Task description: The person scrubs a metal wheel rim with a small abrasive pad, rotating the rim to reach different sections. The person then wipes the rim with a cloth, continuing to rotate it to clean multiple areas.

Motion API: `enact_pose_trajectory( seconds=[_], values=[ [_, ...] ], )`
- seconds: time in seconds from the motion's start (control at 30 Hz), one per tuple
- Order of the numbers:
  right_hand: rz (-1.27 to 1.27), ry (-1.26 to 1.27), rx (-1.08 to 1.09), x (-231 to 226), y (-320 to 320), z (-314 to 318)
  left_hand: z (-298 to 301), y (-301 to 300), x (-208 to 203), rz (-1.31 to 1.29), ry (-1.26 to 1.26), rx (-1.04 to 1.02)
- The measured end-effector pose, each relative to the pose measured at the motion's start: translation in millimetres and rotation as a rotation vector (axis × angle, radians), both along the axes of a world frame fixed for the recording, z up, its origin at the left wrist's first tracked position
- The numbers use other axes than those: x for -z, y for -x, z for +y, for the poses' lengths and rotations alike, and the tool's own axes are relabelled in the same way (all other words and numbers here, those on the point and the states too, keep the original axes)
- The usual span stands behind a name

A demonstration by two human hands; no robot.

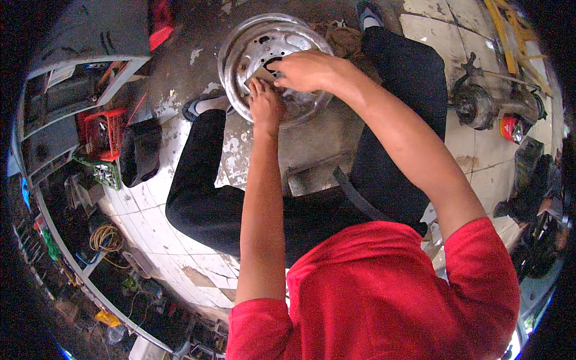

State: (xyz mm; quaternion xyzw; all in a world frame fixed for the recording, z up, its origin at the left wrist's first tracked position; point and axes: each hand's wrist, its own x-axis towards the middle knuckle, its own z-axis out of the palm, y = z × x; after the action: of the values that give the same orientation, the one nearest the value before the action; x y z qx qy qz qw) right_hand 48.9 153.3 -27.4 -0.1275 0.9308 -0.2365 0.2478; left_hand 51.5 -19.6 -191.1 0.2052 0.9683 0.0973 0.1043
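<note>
A bare silver metal wheel rim (230, 45) lies on the floor between my feet, its dish with bolt holes facing up. Over its middle, a small flat tan piece (260, 75), like a folded sheet of sandpaper, is pinched between both hands. My left hand (266, 107) has its fingertips bent onto the near edge of that piece. From the right, my right hand (307, 71) reaches across the rim and grips the piece's other end with curled fingers. Its palm hides part of the hub.
A brown cloth (342, 42) lies behind the rim. To the right stand a metal hub part (475, 107), a red can (511, 128) and a yellow frame (505, 33). A grey metal cabinet (90, 27), a red crate (103, 133) and a coiled yellow cable (106, 238) are on the left.
</note>
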Motion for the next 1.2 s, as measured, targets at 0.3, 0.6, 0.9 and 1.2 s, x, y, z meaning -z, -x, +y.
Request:
enact_pose_trajectory(
  seconds=[0.3, 0.6, 0.9, 1.2],
  values=[
    [0.070, 0.039, 0.124, -6.5, 6.8, 22.9, 1.0, -35.0, 0.6, 0.042, -0.024, 0.034],
    [0.188, 0.050, 0.194, -21.1, -0.3, 63.6, 4.4, 4.1, -2.6, 0.072, 0.062, 0.007],
    [0.187, 0.070, 0.222, -33.2, -0.5, 70.9, -3.8, -29.5, -5.4, 0.079, 0.058, 0.102],
    [0.196, 0.102, 0.173, -32.8, -4.2, 70.1, 3.2, -17.7, -5.5, 0.118, 0.192, 0.033]
  ],
)
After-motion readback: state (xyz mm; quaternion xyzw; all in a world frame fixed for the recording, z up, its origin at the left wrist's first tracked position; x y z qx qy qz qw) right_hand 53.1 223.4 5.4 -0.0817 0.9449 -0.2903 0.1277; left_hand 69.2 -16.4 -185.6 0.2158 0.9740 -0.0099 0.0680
